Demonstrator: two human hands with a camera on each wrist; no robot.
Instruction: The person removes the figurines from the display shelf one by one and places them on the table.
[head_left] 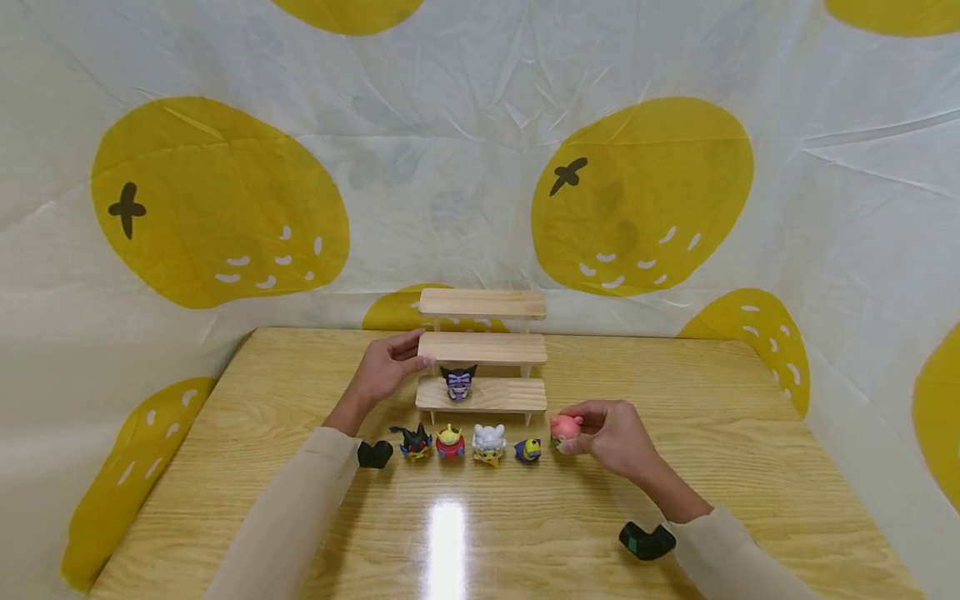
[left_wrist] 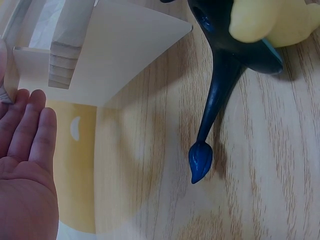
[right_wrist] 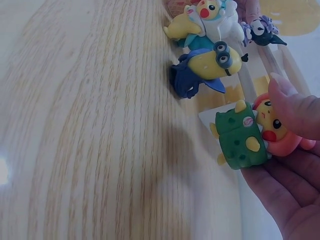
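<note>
A three-tier wooden display stand [head_left: 482, 348] stands at the back of the table. My left hand [head_left: 385, 365] holds the left end of its middle tier, the thumb in front and the other fingers [left_wrist: 35, 127] reaching behind. A small figurine [right_wrist: 247, 135] with a yellow face, pink hood and green spotted body is pinched between the thumb and fingers of my right hand [head_left: 617, 437], right of the row. On the lowest tier sits a black-and-purple figurine [head_left: 457, 383].
In front of the stand, a row holds a black figurine with a long tail [head_left: 414, 443], a red-and-yellow one [head_left: 450, 442], a white-hooded one [head_left: 489, 444] and a Minion figurine [head_left: 528, 451]. Behind the table hangs a fruit-patterned cloth [head_left: 450, 167].
</note>
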